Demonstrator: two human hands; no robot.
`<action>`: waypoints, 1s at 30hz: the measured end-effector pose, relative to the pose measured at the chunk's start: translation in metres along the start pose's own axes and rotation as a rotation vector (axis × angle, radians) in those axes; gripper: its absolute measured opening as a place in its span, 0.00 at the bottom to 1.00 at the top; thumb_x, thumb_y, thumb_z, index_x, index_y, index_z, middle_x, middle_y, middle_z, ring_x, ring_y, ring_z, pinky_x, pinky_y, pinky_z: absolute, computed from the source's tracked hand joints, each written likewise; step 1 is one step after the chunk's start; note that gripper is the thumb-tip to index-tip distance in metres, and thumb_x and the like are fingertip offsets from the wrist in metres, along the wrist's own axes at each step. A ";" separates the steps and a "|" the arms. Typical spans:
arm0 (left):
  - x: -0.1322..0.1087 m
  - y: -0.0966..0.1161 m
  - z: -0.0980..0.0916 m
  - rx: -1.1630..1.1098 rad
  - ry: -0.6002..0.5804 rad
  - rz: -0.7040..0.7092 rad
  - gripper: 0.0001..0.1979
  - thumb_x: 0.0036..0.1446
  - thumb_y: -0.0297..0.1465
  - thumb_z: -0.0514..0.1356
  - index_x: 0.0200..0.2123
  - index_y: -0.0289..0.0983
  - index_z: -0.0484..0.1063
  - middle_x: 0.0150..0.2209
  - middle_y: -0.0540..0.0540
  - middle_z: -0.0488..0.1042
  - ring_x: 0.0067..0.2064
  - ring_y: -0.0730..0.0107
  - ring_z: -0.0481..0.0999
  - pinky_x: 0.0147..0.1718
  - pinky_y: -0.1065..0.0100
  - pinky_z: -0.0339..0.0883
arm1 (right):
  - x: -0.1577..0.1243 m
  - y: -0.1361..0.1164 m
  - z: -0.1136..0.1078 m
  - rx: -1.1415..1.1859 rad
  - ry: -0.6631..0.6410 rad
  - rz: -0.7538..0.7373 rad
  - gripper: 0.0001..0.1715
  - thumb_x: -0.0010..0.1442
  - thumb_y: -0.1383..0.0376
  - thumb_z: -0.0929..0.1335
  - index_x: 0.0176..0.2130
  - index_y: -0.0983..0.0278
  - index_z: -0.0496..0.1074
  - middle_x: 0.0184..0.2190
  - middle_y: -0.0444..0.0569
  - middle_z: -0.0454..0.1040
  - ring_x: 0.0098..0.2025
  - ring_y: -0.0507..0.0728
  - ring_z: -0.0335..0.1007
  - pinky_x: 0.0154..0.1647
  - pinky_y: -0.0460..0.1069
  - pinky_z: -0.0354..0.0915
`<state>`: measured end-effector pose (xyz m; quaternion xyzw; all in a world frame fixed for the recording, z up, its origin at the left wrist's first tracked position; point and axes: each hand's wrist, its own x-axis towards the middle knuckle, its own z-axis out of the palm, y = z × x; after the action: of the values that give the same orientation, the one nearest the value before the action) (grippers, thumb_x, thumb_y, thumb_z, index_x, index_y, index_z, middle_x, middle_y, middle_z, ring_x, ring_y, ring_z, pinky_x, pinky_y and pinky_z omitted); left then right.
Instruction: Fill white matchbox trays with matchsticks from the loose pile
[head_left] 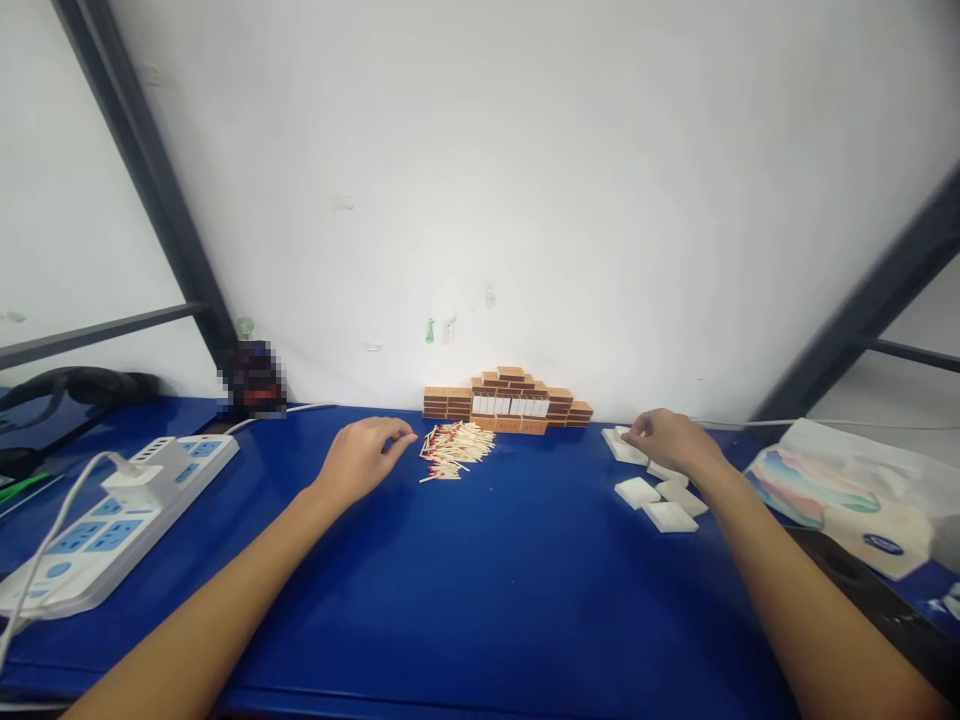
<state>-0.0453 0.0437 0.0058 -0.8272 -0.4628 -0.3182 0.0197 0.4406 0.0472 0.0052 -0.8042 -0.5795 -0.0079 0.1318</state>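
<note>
A heap of loose matches (455,449) lies on the blue table (495,580) near the wall. Just left of it rests my left hand (365,455), fingers curled with the tips pinched toward the heap; I cannot make out anything in them. Behind the heap stands a stack of brown matchboxes (510,398) with white inner trays showing. My right hand (670,440) is curled over the farthest of several white inner trays (654,494) at the right and grips it by its edge.
A white power strip (112,515) with a plug and cable lies at the left. A pack of tissues (840,490) sits at the right edge. Dark metal frame bars rise on both sides against the white wall.
</note>
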 end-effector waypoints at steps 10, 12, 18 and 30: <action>-0.004 0.008 0.007 -0.050 -0.050 0.041 0.13 0.66 0.39 0.57 0.38 0.43 0.80 0.29 0.49 0.77 0.31 0.67 0.74 0.33 0.67 0.63 | -0.031 -0.048 -0.004 -0.010 -0.094 -0.278 0.05 0.57 0.64 0.72 0.30 0.62 0.75 0.29 0.51 0.78 0.32 0.58 0.73 0.31 0.49 0.57; -0.007 0.015 0.010 -0.087 -0.087 0.056 0.12 0.65 0.40 0.58 0.39 0.43 0.80 0.29 0.48 0.77 0.32 0.66 0.74 0.34 0.66 0.63 | -0.050 -0.074 -0.008 0.087 -0.082 -0.414 0.08 0.61 0.62 0.70 0.32 0.62 0.75 0.30 0.50 0.79 0.31 0.57 0.73 0.31 0.48 0.57; -0.017 0.041 0.009 -0.239 -0.283 0.172 0.22 0.54 0.50 0.68 0.48 0.46 0.80 0.35 0.47 0.79 0.38 0.61 0.76 0.38 0.65 0.66 | -0.126 -0.158 -0.001 0.382 -0.198 -0.881 0.08 0.65 0.63 0.68 0.34 0.62 0.74 0.32 0.47 0.76 0.33 0.55 0.70 0.34 0.47 0.59; -0.018 0.043 0.002 -0.243 -0.474 0.204 0.18 0.48 0.48 0.72 0.35 0.42 0.79 0.32 0.49 0.77 0.33 0.66 0.74 0.32 0.68 0.60 | -0.115 -0.187 0.016 0.505 -0.184 -0.854 0.07 0.66 0.63 0.69 0.35 0.63 0.75 0.28 0.44 0.73 0.30 0.53 0.65 0.31 0.47 0.56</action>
<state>-0.0175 0.0056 0.0058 -0.9171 -0.3272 -0.1655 -0.1565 0.2254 -0.0016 0.0088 -0.4356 -0.8499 0.1504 0.2556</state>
